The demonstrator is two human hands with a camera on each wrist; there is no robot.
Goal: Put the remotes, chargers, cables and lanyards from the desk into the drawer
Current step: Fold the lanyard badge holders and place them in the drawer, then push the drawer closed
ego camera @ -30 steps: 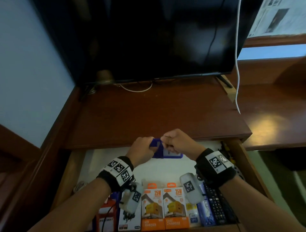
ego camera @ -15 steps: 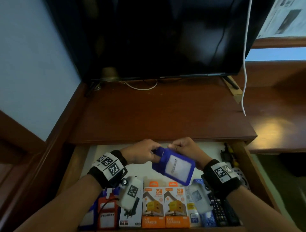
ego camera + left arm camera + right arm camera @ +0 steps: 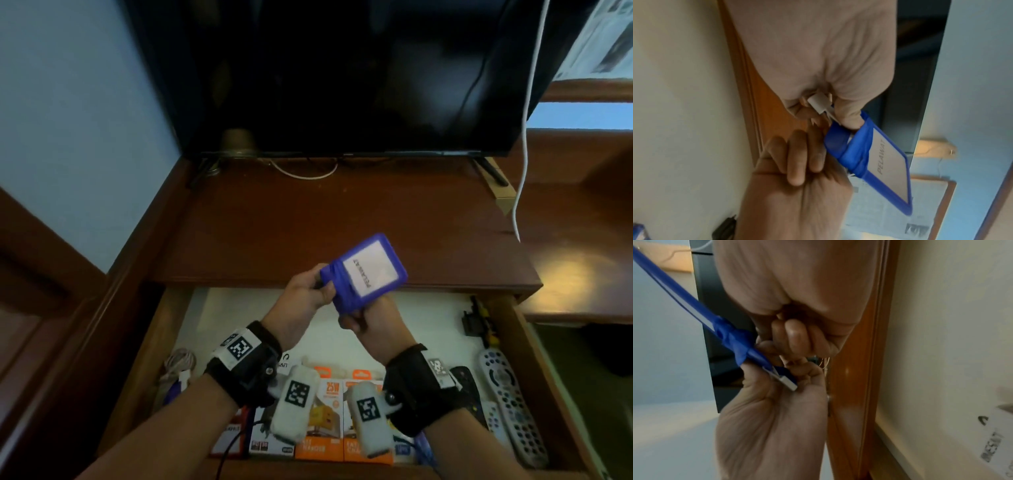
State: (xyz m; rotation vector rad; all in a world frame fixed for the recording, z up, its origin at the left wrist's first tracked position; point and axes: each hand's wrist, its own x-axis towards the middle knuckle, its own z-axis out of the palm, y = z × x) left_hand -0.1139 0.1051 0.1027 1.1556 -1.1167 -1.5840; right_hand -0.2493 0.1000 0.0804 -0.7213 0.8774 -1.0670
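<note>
Head view: both hands pinch a blue lanyard badge (image 3: 368, 272) above the open drawer (image 3: 239, 308), long axis tilting away. Left wrist view: left hand (image 3: 818, 73) grips the clip end. Right wrist view: right hand (image 3: 789, 331) curls under the badge, equally near.

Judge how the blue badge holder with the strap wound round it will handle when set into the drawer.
The blue badge holder probably stays stiff: it juts flat beyond both hands unsupported. It seems light, since fingertips alone hold it. The wound strap looks floppy and may unwind once released.
</note>
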